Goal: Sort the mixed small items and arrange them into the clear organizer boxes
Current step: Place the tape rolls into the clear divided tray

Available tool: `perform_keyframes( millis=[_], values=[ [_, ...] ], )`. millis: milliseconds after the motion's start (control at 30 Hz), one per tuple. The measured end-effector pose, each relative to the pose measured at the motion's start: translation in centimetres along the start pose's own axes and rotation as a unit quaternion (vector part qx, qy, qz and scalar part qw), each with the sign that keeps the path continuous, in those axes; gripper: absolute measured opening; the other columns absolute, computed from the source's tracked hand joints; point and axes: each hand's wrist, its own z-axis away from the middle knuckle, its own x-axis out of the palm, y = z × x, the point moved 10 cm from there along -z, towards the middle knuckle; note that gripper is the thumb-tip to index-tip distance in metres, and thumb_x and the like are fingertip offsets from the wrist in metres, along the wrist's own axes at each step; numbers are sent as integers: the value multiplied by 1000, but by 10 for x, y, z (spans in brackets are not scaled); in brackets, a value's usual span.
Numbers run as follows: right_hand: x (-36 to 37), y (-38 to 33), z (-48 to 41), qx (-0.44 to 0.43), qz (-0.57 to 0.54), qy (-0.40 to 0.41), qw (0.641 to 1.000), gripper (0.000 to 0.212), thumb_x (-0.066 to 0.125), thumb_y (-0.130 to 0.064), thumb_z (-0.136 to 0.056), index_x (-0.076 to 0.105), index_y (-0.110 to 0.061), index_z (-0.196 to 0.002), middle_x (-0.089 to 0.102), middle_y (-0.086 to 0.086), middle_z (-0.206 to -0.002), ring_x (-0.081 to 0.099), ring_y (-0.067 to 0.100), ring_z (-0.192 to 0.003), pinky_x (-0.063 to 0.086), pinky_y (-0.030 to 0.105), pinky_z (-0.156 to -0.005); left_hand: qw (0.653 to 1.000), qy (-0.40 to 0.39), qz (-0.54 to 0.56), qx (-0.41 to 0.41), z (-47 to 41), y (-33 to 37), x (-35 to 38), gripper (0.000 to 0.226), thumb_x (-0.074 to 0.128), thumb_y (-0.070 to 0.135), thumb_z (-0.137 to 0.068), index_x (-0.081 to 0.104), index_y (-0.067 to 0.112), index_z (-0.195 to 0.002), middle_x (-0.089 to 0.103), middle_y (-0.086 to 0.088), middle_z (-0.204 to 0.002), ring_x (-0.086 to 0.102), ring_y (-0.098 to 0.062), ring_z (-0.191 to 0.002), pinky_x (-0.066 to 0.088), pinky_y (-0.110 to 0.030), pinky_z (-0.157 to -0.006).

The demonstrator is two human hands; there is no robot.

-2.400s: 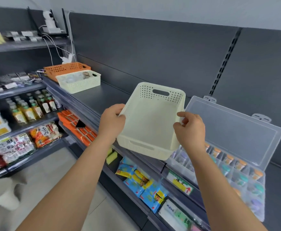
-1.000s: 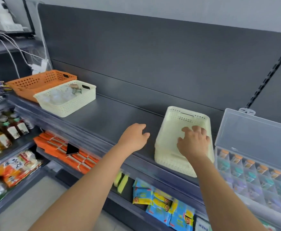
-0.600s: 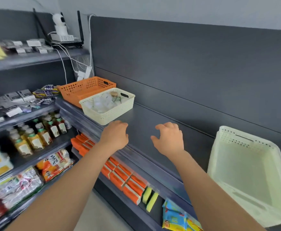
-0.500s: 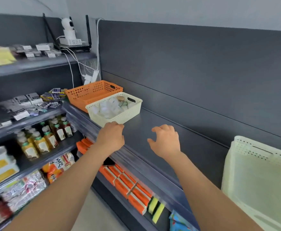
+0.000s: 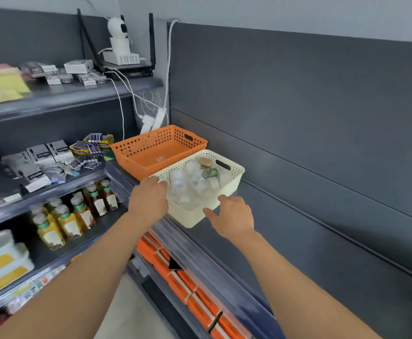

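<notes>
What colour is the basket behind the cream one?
That basket is orange, its walls perforated; seen in the head view.

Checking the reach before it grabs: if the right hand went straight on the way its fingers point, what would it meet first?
Most likely the side wall of the cream basket, just ahead of the right hand; depth is unclear, but nothing shows between them.

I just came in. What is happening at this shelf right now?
A person has both hands at the cream basket on the shelf. The left hand touches its near left rim corner; whether it grips is unclear. The right hand is open at the near right corner, not gripping. The basket holds small pale items and a corked jar. The orange basket behind it looks almost empty.
</notes>
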Motion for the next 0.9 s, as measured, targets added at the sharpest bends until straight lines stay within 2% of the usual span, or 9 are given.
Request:
perform_keyframes(
  millis=[100,200,333,400,467,567,700,900],
  values=[
    [13,-2,-16,68,-23,-16,997,54,40,-62,-90,50,-11,-103,61,7,-98,57,25,-94,46,36,-74,1000,-13,15,-2,-25,-18,14,33,43,6,-89,53,4,-121,45,-15,-131,41,-33,-118,42,-42,-89],
    [30,5,-26,167,-105,-45,979,54,44,-62,-87,43,-11,-106,58,4,-93,60,26,-88,47,33,-64,998,-45,43,-8,-48,-29,30,26,41,7,-91,52,3,-114,44,-16,-127,42,-32,-114,42,-41,-89],
    [41,10,-31,235,-194,-41,952,26,50,-33,-86,45,-10,-97,54,0,-83,54,21,-75,43,28,-56,998,-28,53,10,-71,-33,36,23,42,13,-95,53,4,-114,52,-14,-121,45,-30,-111,41,-37,-91],
    [40,16,-28,254,-223,-14,941,15,48,-19,-83,46,-9,-94,53,0,-78,52,20,-69,40,26,-52,997,-17,80,6,-77,-35,35,24,43,18,-97,54,3,-113,55,-15,-115,50,-30,-104,44,-38,-81],
    [35,25,-19,263,-222,18,939,14,45,-11,-81,47,-8,-94,56,3,-78,52,21,-65,40,26,-51,991,-32,127,1,-79,-32,41,28,40,27,-100,54,7,-113,55,-13,-111,54,-30,-99,45,-40,-73],
    [25,37,-3,244,-208,52,946,12,42,-8,-81,47,-8,-92,58,7,-79,52,24,-65,43,30,-54,985,-43,168,4,-74,-20,45,27,38,33,-100,54,15,-113,60,-7,-100,58,-27,-89,50,-39,-70],
    [5,62,31,233,-210,89,945,8,42,-8,-80,45,-11,-87,54,2,-71,49,22,-62,40,30,-52,973,-23,230,23,-54,13,35,18,39,25,-100,53,14,-103,62,-5,-89,57,-24,-78,49,-40,-65],
    [-45,103,88,214,-208,136,945,11,43,-8,-80,40,-18,-76,47,-4,-64,42,16,-54,29,27,-46,945,28,324,38,-3,68,-2,14,43,20,-98,56,15,-99,61,-1,-88,56,-20,-80,46,-38,-64]
  ],
)
